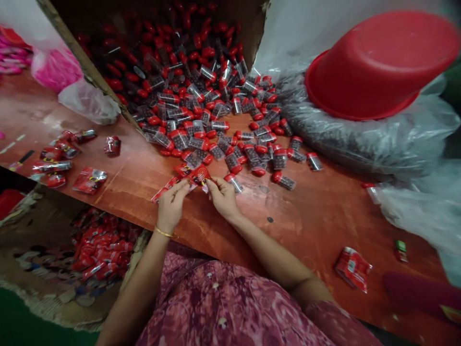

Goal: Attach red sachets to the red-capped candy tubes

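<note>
Near the table's front edge, my left hand (172, 205) and my right hand (222, 196) pinch a small red printed packet (199, 175) from its two sides. Beneath and to the left of it lie more flat red packets (166, 187), partly covered by my left fingers. Just beyond my hands spreads a heap of small clear tubes with red caps (205, 129), dark beads showing inside them. One such tube (234, 183) lies right beside my right fingers. Whether anything sits inside the pinched packet I cannot make out.
A tipped cardboard box (90, 67) spills the tubes onto the red-brown table (288, 226). At right, a red tub (374, 67) rests upside down on a stuffed plastic bag (345, 144). Filled red packets (103, 245) lie in a lower carton at left; several wrapped pieces (54, 166) are above.
</note>
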A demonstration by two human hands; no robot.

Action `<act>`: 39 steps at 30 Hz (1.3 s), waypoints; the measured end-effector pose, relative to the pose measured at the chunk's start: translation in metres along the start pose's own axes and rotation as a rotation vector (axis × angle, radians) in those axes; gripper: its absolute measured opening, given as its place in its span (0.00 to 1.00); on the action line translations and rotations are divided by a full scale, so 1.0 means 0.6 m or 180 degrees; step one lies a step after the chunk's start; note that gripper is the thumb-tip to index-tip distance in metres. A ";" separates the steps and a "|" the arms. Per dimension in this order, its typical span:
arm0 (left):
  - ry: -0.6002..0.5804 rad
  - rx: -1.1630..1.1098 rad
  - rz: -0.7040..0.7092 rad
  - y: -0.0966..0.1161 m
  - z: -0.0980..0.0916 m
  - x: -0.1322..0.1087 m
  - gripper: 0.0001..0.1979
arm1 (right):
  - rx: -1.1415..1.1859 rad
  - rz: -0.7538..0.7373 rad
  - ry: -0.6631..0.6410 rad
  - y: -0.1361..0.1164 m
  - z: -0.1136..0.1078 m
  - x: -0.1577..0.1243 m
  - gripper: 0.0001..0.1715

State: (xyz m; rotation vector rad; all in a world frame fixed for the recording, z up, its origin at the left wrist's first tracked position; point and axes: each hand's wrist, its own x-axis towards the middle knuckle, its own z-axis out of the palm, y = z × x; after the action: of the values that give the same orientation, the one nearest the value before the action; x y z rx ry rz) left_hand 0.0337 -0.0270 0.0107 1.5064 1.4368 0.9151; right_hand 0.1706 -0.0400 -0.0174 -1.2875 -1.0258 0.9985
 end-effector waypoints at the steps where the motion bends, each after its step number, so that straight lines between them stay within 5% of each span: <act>1: -0.0081 -0.0512 -0.0167 -0.001 0.007 -0.007 0.20 | -0.0061 -0.0027 0.0003 0.000 0.001 -0.004 0.20; 5: 0.0194 -0.1299 -0.0421 0.004 0.046 -0.018 0.19 | -0.0527 -0.0226 -0.0080 0.002 0.001 -0.016 0.20; 9: 0.0481 -0.1732 -0.0964 0.016 0.061 -0.013 0.18 | -0.1399 -0.0435 -0.0234 -0.011 -0.040 -0.025 0.20; 13: 0.0381 -0.2334 -0.1630 0.024 0.049 -0.012 0.17 | -0.3069 -0.0460 0.0428 -0.013 -0.109 -0.024 0.24; 16: 0.0130 -0.2722 -0.1978 0.030 0.044 -0.015 0.15 | -0.3499 -0.0311 0.0385 0.003 -0.140 -0.025 0.21; 24: -0.0055 -0.2811 -0.2100 0.038 0.043 -0.024 0.15 | -0.1072 -0.0161 -0.0418 -0.029 -0.136 -0.079 0.12; 29: -0.0064 -0.2480 -0.1923 0.042 0.045 -0.029 0.18 | -0.1009 -0.0212 -0.0696 -0.060 -0.127 -0.088 0.07; 39: -0.0163 -0.2170 -0.1183 0.040 0.050 -0.036 0.18 | -0.0595 0.0082 -0.0593 -0.048 -0.106 -0.075 0.10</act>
State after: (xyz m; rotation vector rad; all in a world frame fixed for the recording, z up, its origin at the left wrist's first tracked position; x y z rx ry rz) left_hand 0.0692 -0.0508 0.0226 0.7254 1.1443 0.9857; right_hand 0.2211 -0.1009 0.0090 -1.3809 -1.2727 1.0772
